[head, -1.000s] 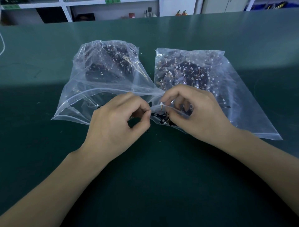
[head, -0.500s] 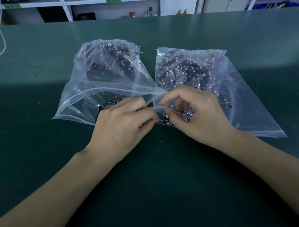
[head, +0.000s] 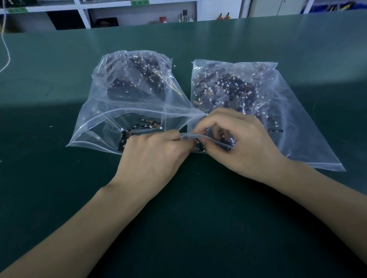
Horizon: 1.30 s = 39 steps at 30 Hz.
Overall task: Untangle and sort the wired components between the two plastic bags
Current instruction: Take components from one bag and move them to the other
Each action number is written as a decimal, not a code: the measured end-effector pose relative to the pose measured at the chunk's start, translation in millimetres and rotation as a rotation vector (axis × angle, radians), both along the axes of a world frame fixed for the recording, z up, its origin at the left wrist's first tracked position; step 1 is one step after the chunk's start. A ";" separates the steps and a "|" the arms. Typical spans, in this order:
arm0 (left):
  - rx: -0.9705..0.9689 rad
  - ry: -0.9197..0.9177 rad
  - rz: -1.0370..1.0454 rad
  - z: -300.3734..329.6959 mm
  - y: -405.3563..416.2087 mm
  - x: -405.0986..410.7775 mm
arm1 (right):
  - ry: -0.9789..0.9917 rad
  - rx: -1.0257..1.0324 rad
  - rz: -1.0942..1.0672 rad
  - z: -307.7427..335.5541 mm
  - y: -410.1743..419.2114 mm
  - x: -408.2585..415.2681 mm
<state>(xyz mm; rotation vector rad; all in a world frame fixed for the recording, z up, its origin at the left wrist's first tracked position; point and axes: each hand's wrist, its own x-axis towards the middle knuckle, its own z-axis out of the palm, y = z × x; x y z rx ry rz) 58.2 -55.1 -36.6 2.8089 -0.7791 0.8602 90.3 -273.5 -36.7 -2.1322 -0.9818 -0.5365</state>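
Nothing's really reading here: the green labels (head: 139,2) on the shelf edge up at 12 o'clock are showing marks, but they're coming out too blurry to make out.

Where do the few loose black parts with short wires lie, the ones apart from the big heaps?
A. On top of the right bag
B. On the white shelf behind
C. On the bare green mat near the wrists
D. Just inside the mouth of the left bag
D: the loose wired components show through the clear plastic near the open zip edge of the left bag, just beyond the left hand.
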 end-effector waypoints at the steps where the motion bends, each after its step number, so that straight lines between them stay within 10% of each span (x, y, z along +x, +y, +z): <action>1: -0.007 -0.010 -0.008 -0.2 1.1 0.3 | -0.002 -0.002 -0.003 0.3 -0.5 -0.2; 7: -0.240 -0.001 -0.106 5.8 9.5 2.9 | -0.007 -0.030 -0.014 1.6 -1.0 -1.7; 24: 0.165 0.432 0.156 14.5 36.5 2.3 | 0.029 -0.073 -0.041 1.5 0.4 -2.9; 39: -0.081 0.239 0.029 15.1 15.2 -3.3 | 0.040 -0.027 0.034 -1.5 -0.8 -2.5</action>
